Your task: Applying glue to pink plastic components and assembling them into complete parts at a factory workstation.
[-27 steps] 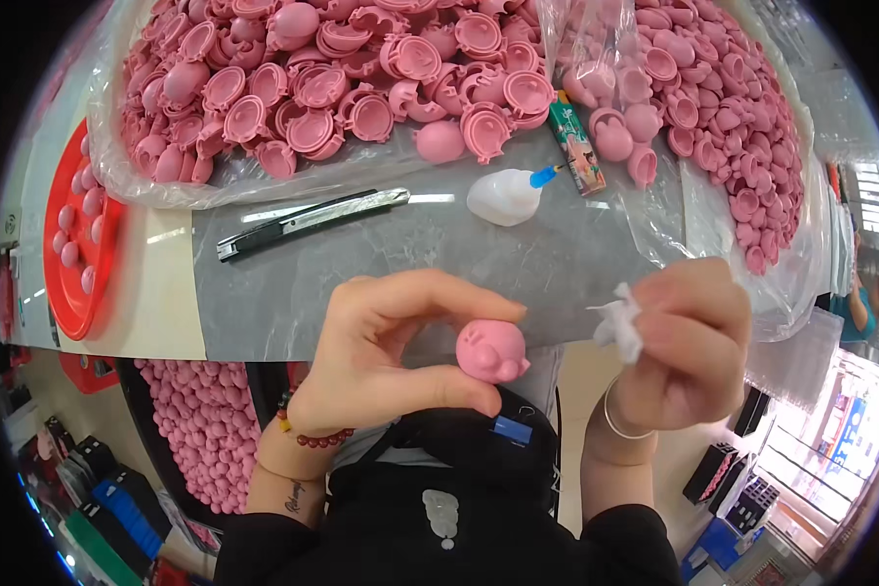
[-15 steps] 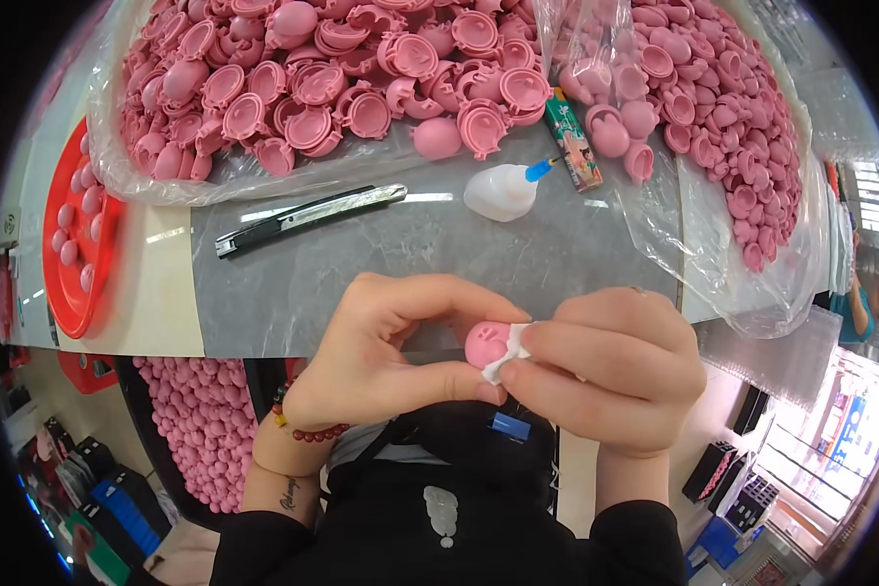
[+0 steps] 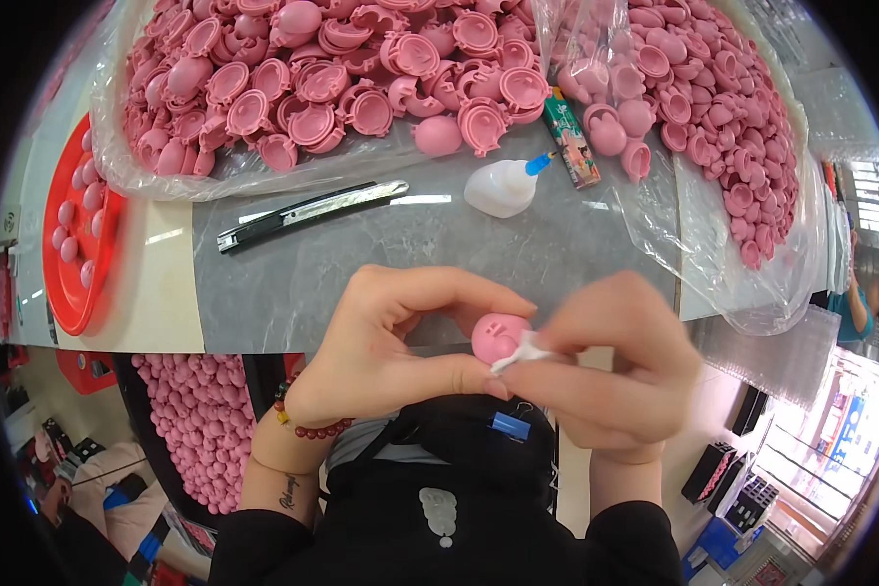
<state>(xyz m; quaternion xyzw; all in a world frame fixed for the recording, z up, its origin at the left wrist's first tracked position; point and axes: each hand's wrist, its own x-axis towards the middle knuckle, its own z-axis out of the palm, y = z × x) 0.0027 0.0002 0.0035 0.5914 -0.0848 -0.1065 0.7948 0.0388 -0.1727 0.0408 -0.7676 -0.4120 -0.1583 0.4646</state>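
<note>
A small round pink plastic piece [image 3: 495,335] with raised marks on its face is pinched between the thumb and forefinger of my left hand [image 3: 386,352]. My right hand [image 3: 620,361], slightly blurred, grips a crumpled white tissue [image 3: 523,354] that touches the lower right of the pink piece. Beyond my hands, a white squeeze bottle [image 3: 498,190] with a blue needle tip stands on the grey mat. A black-handled utility knife [image 3: 313,215] lies to its left. A green patterned lighter [image 3: 571,139] is to the bottle's right.
Clear plastic bags [image 3: 117,176] spread under heaps of pink half-shells [image 3: 313,88] and smaller pink pieces [image 3: 728,117] along the far side. A red tray [image 3: 66,303] with several pink balls is at the left. Below the table edge, a black bin [image 3: 142,391] holds many pink balls.
My right hand has shifted slightly and its fingers have lifted, moving the tissue lower across the pink piece. More of the piece's face now shows. My left hand stays nearly still.
</note>
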